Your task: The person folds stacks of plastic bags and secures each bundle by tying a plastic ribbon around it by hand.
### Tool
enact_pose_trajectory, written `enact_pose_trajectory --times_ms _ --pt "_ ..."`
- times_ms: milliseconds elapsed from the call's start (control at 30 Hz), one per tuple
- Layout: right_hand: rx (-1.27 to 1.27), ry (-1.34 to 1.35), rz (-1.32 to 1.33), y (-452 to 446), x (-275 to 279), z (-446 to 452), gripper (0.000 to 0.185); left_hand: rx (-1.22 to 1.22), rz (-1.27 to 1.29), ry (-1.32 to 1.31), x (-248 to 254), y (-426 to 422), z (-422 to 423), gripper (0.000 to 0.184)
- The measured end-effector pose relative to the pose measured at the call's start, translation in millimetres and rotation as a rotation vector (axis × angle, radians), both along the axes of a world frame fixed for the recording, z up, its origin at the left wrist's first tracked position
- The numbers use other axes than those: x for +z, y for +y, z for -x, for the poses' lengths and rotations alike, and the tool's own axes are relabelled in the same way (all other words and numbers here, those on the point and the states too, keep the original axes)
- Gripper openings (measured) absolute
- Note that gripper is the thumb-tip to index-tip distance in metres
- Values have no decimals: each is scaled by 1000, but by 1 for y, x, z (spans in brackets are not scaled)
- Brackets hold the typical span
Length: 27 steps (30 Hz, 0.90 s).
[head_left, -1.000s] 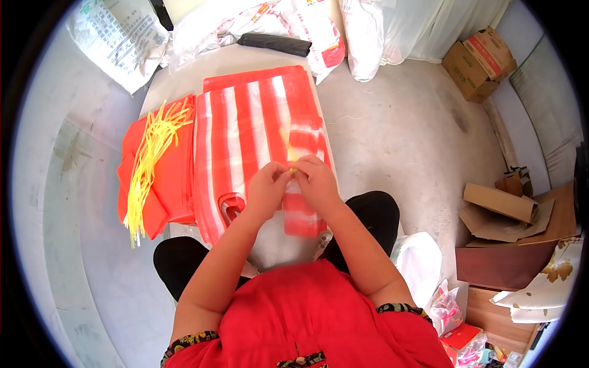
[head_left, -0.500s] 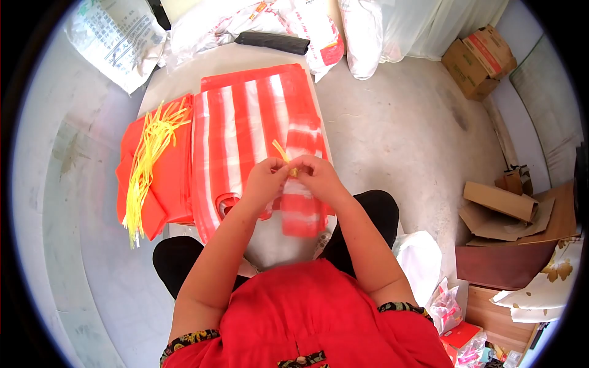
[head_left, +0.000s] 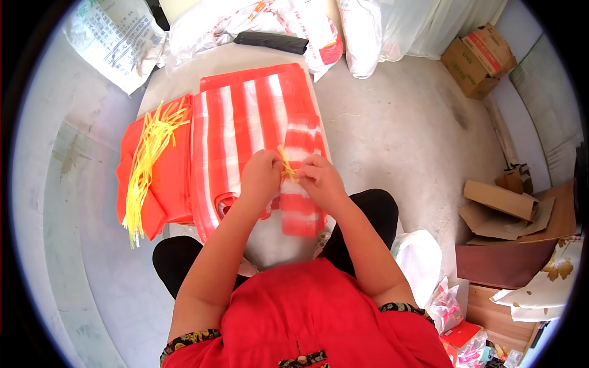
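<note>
A narrow folded bundle of red-and-white striped plastic bags point(head_left: 300, 214) lies at the right side of the table, with a yellow strip point(head_left: 286, 164) around its middle. My left hand point(head_left: 262, 173) pinches the strip from the left, fingers closed. From the right, my right hand point(head_left: 320, 180) holds the strip between bent fingers, over the bundle. Under and beside my left hand spreads a flat stack of red-and-white striped plastic bags point(head_left: 245, 116). Farther left, a bunch of loose yellow strips point(head_left: 147, 159) rests on a pile of folded red bags point(head_left: 175, 190).
A black roll point(head_left: 271, 42) and white printed sacks point(head_left: 215, 30) are at the table's far end. Cardboard boxes point(head_left: 478, 61) stand by the far right wall. An opened carton point(head_left: 509, 211) and plastic bags point(head_left: 445, 306) are to my right.
My hands have drawn slightly apart, and more of the yellow strip shows between them. The folded bundle has stayed nearly in place.
</note>
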State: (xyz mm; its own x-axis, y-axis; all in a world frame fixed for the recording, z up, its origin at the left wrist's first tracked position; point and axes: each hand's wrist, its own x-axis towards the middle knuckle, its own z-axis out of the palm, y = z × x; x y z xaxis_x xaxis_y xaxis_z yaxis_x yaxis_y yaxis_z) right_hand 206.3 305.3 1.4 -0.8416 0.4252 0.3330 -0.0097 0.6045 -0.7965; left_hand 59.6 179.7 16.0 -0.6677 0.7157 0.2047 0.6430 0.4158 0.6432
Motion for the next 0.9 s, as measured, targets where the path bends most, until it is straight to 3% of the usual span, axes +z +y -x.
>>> enact_pose_trajectory --times_ms 133,233,333,433,533,633,733,767,867,900 --pt "-24 64 28 3 -21 -12 16 13 174 60 5 5 -2 16" --pt "-290 124 2 -1 -15 -19 37 103 -59 0 16 3 -15 18" --pt "-360 12 332 8 -54 -22 51 -18 -10 -81 10 -11 -18 30" --pt "-270 -119 551 5 -49 -25 53 -165 -38 -166 -3 -22 -25 34" --pt "-262 -101 537 -3 -21 -28 54 -168 -70 -326 -4 -28 -30 41" --pt "-138 -22 557 -12 14 -33 52 -132 -124 -791 4 -33 -38 48" --pt "191 155 908 -33 64 -38 51 -124 -477 -1577 42 -57 -52 54" --pt "186 74 823 -32 71 -39 53 -173 -578 -1782 44 -65 -55 55" --pt "-89 -214 224 -23 14 -30 55 -38 -544 -1809 11 -89 -56 52" --pt "-68 -210 308 -24 5 -29 57 -69 -549 -1718 14 -92 -57 50"
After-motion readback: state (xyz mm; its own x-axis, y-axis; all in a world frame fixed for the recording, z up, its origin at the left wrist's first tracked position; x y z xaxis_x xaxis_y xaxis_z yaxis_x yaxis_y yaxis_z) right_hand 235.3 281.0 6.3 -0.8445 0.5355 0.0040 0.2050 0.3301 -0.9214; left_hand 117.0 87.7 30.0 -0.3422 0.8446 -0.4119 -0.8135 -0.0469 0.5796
